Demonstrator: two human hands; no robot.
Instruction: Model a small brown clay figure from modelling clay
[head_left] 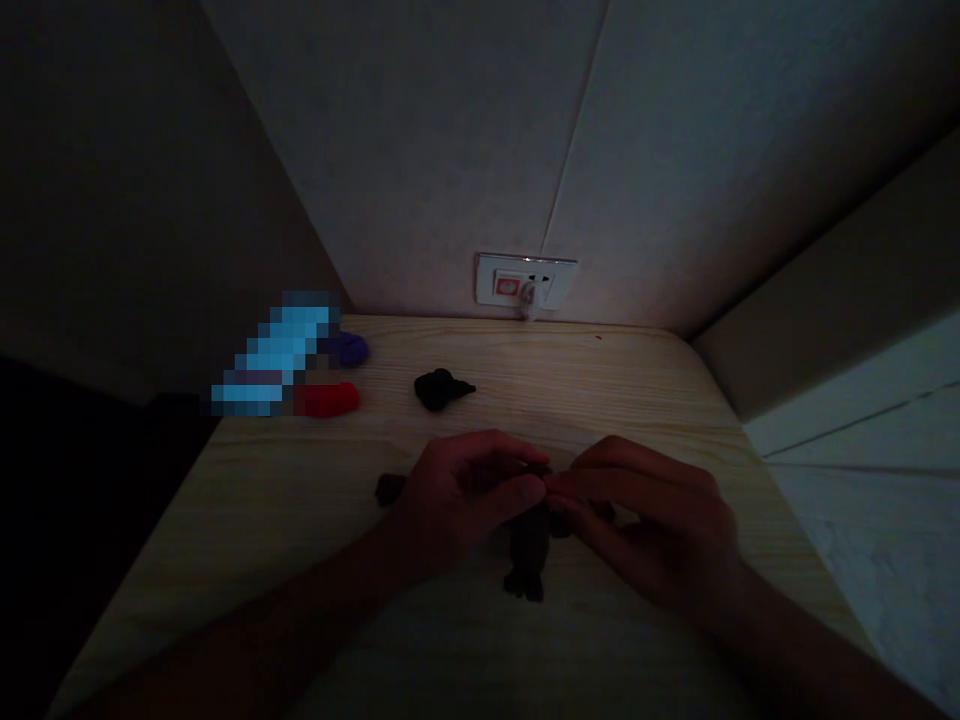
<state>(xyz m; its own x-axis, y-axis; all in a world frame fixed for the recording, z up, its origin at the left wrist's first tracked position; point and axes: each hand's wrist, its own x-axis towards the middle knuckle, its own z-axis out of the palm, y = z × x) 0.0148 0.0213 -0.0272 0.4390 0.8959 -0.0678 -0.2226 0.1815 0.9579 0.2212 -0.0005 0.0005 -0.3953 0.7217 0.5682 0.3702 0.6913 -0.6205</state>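
A dark brown figure (529, 545), seemingly of modelling clay, lies on the wooden tabletop with its small forked end towards me. My left hand (469, 490) curls around its far end, thumb and fingers closing on it. From the other side my right hand (652, 510) meets it there, thumb and forefinger pinched together. Whatever sits between the right fingertips is too dark and small to name. The figure's upper part is mostly hidden by both hands. Just left of my left hand, a brown lump (389, 489) shows partly.
Beyond the hands lies a black clay lump (437, 389) with a pointed end. At the back left are a red clay piece (330, 399), a purple lump (349, 349) and a blurred bright screen (281, 345). A wall socket (526, 281) holds a plug behind the table (637, 380).
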